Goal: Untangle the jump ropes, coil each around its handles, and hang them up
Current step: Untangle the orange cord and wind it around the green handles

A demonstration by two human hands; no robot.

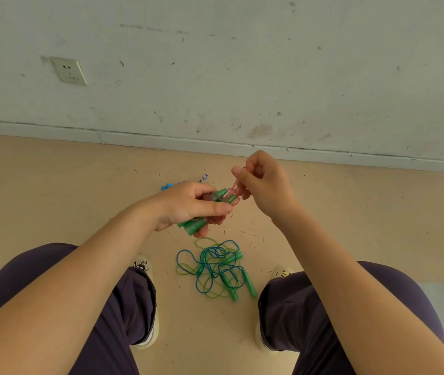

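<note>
I'm gripping green handles [192, 226] in my left hand [188, 205] | right hand [265, 185] pinching pink rope [235, 189] loop | blue-green tangle [215, 269] lying on floor [53, 198]

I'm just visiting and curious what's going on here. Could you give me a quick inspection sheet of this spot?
Surface: beige floor, speckled with small dark bits.
Job's things: pink rope being wound on green handles; tangled ropes on the floor.
Clutter: blue piece and striped cord behind the hands.
Grips: left hand holds the handles; right hand pinches the pink rope.
Cables: nothing seen.
Surroundings: scuffed wall, socket.
</note>
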